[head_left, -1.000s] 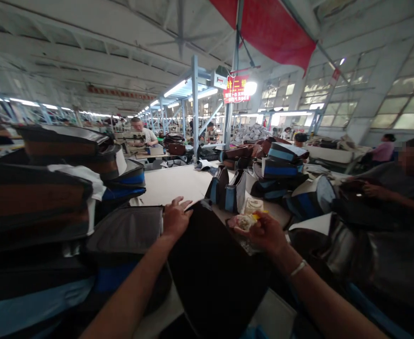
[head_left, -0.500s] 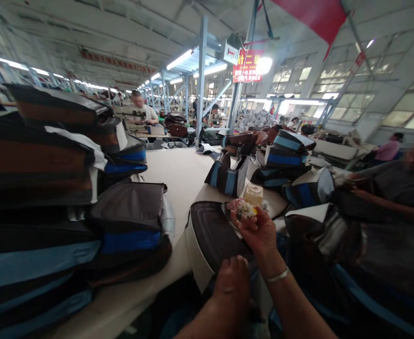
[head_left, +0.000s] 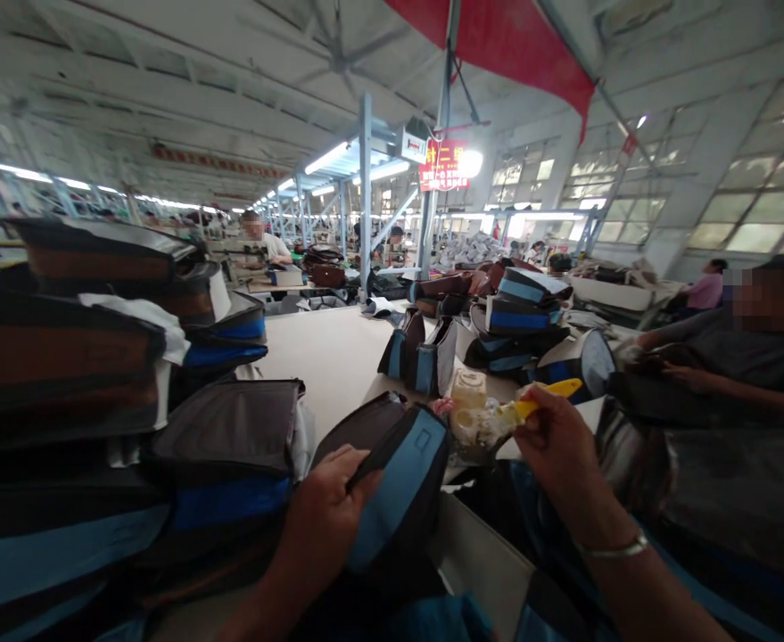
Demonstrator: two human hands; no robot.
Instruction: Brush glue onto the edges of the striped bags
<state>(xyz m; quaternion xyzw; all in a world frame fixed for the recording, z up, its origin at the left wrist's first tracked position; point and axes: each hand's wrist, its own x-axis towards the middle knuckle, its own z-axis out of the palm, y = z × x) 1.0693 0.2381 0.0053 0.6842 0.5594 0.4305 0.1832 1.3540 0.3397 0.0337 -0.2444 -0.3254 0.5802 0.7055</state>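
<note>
My left hand (head_left: 331, 504) grips the edge of a dark bag (head_left: 401, 481) with a light-blue panel, thumb on the blue side and fingers over the top. The bag is tilted up on its side in front of me. In my right hand (head_left: 558, 446) is a yellow-handled brush (head_left: 564, 388), its handle pointing right. The brush's other end reaches left to a cloudy, sticky-looking container (head_left: 475, 428). A yellowish plastic jug (head_left: 468, 385) stands just behind it. Beside the container lies a bit of pink cloth (head_left: 441, 407).
Tall stacks of dark bags (head_left: 97, 357) rise on the left of the pale table (head_left: 325, 343). More blue-striped bags (head_left: 525, 303) are piled at the back right. A co-worker (head_left: 713, 348) sits close on the right, handling dark material.
My right hand has moved right and now shows the brush instead of a pink-white clump. My left hand has moved left and tilted up a bag, exposing its blue panel.
</note>
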